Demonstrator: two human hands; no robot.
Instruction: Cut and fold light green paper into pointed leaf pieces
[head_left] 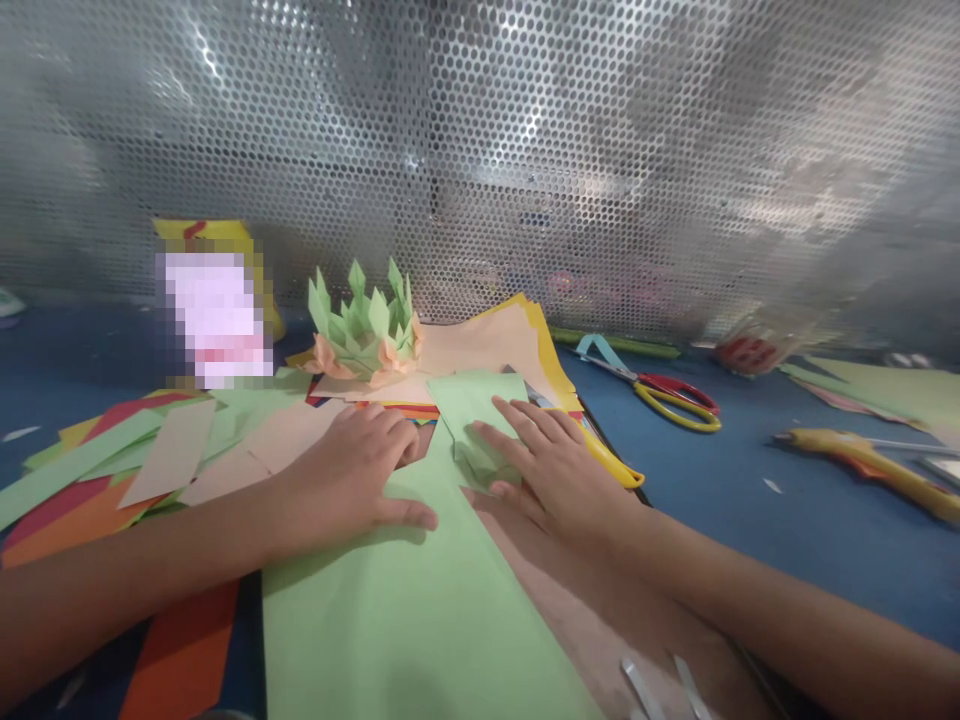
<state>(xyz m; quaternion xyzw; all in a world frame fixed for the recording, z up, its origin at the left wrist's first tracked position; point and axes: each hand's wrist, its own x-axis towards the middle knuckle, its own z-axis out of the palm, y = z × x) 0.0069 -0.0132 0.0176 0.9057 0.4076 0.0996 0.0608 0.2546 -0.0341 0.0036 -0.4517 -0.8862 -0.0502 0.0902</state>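
Note:
A large light green paper sheet [405,610] lies in front of me on the work surface. My left hand [360,465] rests over its far left part, fingers bent at the knuckles and thumb stretched apart. My right hand [559,460] presses with spread fingers on a smaller green paper piece [480,400], at the sheet's far end; its folds are partly hidden under the fingers. Beneath the large sheet, a brownish board [585,590] shows on the right. Just beyond my hands stands a folded paper flower [367,330] with green points and peach petals.
Coloured paper strips [172,450] pile up at left, near a phone-like blurred screen [217,310]. Behind the flower lies stacked paper [495,345]. Scissors [675,398], a yellow glue gun [870,455] and a clear jar [757,345] sit at right. A perforated metal wall [480,150] closes the back.

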